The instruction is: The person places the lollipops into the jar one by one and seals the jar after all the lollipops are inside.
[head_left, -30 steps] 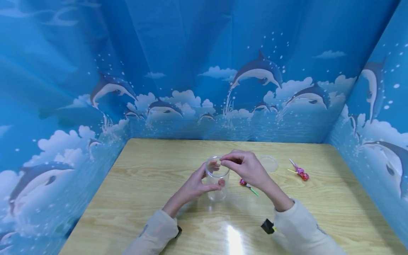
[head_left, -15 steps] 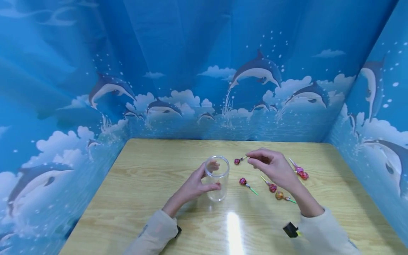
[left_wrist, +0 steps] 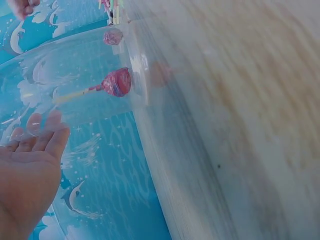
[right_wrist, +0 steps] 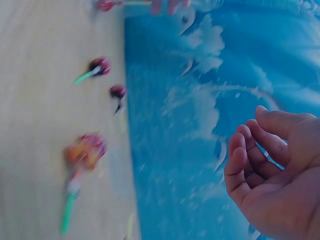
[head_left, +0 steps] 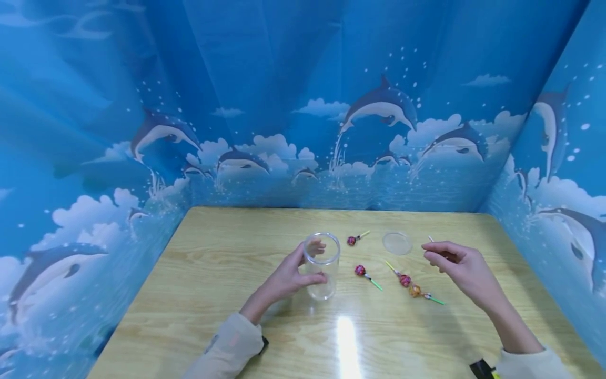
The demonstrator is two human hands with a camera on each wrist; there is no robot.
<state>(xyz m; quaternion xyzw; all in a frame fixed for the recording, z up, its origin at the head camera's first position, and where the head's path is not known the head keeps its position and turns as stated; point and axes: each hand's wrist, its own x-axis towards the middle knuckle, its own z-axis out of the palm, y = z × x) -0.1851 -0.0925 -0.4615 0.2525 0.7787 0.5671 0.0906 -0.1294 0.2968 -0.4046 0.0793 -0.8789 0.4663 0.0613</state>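
My left hand (head_left: 295, 273) holds a clear plastic jar (head_left: 323, 292), fingers and thumb round its side. The jar stands upright, uncovered, on the table. Through its wall in the left wrist view shows a red lollipop (left_wrist: 117, 82) with a yellow stick. My right hand (head_left: 464, 268) hovers over the table at the right, fingers loosely bent, with nothing visible in its grasp in the right wrist view. Just past its fingertips a white stick end (head_left: 431, 239) shows; the hand hides the rest. Left of it, a red lollipop (head_left: 404, 280) lies against an orange lollipop (head_left: 415, 290).
A clear round lid (head_left: 397, 243) lies flat behind the lollipops. Nearer the jar are a dark red lollipop (head_left: 351, 240) with a yellow stick and another red lollipop (head_left: 360, 270) with a green stick. Dolphin-printed curtains (head_left: 265, 105) enclose the wooden table (head_left: 227, 237).
My right hand has moved from the jar's mouth rightward across the table, uncovering the lid and several lollipops and covering those at the far right. My left hand and the jar have stayed put.
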